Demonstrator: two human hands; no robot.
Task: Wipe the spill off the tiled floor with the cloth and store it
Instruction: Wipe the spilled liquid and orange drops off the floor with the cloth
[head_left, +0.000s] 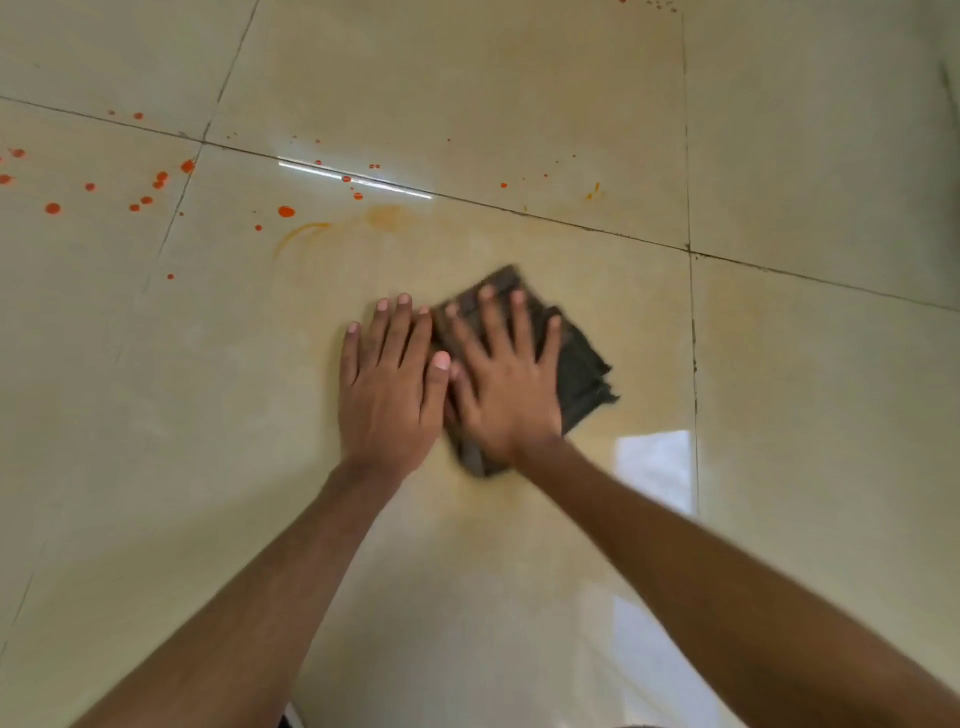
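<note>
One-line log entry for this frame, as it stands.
phase: wiping | right hand: flat on cloth | left hand: flat on floor beside cloth | orange drops: unwiped, upper left

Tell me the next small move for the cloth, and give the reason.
Probably push the dark grey folded cloth forward and left under the flat right hand, toward the pale orange smear and the orange-red drops beyond it. Those marks sit unwiped on the beige tiled floor; the left hand lies flat beside the cloth.
</note>
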